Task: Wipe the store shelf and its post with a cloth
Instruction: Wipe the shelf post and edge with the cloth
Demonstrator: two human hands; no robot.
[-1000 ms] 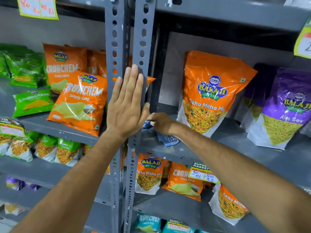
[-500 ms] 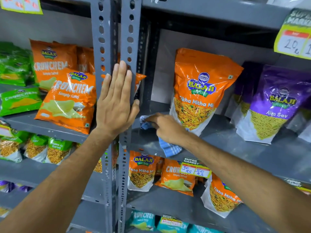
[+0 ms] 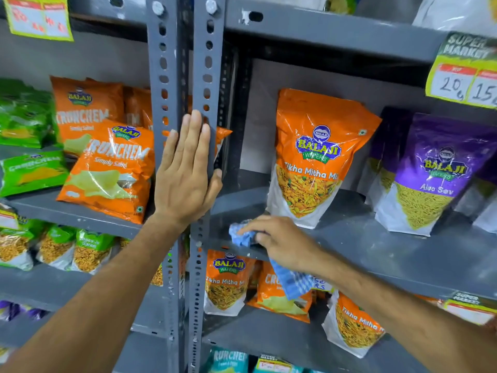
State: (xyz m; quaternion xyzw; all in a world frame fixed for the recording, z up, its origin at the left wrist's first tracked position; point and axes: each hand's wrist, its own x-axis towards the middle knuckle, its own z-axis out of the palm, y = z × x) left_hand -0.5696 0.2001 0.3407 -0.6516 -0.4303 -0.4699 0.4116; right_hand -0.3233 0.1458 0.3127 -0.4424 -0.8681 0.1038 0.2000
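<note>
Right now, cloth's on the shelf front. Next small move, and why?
Probably sweep the right hand and blue cloth rightward along the shelf, short of the orange pouch: that stretch lies bare, while the left hand braces the post.

The post (image 3: 207,76) is grey painted metal, matt, punched with holes, and the paint is chipped in small spots at its lower part. The shelf (image 3: 376,243) is the same grey metal, smooth, with a dull shine and pale dusty marks. The cloth (image 3: 243,235) is soft woven fabric, blue and white checked, crumpled. At 1 o'clock from the cloth, the orange bag (image 3: 317,157) is glossy plastic film with bright reflections. The tag (image 3: 462,79) at 2 o'clock looks like paper.
</note>
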